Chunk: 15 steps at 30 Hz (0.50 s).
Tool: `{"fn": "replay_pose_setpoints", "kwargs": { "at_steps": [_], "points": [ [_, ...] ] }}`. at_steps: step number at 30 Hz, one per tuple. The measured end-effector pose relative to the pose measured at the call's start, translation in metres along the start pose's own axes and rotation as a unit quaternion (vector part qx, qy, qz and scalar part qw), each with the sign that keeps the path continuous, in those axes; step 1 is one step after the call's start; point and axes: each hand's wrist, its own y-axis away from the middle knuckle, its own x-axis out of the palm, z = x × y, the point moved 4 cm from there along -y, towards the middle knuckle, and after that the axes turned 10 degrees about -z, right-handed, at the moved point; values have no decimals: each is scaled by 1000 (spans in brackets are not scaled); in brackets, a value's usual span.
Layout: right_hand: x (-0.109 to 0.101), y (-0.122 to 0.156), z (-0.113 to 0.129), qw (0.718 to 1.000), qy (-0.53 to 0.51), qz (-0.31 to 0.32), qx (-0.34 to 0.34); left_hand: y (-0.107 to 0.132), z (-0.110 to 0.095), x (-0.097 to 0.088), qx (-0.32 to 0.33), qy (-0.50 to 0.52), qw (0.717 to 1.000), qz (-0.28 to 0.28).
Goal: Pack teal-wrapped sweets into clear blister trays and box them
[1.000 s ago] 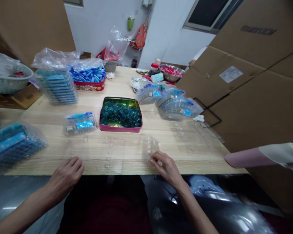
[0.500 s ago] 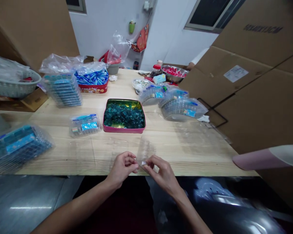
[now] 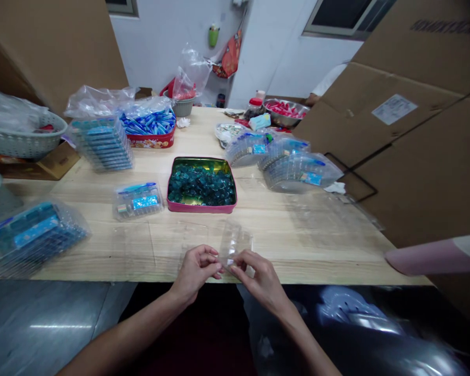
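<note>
Lying just ahead of right hand (image 3: 256, 269), long axis pointing away: case (image 3: 237, 238), near edge pinched there; left corner met by left hand (image 3: 199, 269), grip unclear.

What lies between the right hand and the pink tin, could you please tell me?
In the head view, a clear tray lies between the right hand and the pink tin.

Our surface (image 3: 321, 256) is pale and wood-grained. On it we see a pink tin (image 3: 201, 208) of teal pieces, one filled pack (image 3: 140, 201) just left of it, a leaning stack (image 3: 35, 237) at the near left, an upright stack (image 3: 102, 143) behind, a red tin (image 3: 152, 141) of blue pieces, fanned packs (image 3: 292, 172) at right, and clear plastic trays (image 3: 133, 250) near the front edge.
</note>
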Motion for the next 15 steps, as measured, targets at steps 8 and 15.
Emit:
{"fn": "replay_pose_setpoints", "kwargs": {
  "at_steps": [8, 15],
  "points": [
    [1, 0, -1, 1000, -8, -3, 10, -1, 2, 0, -4, 1, 1000, 8],
    [2, 0, -2, 1000, -16, -2, 5, 0, 0, -1, -6, 1, 1000, 5]
  ]
}}
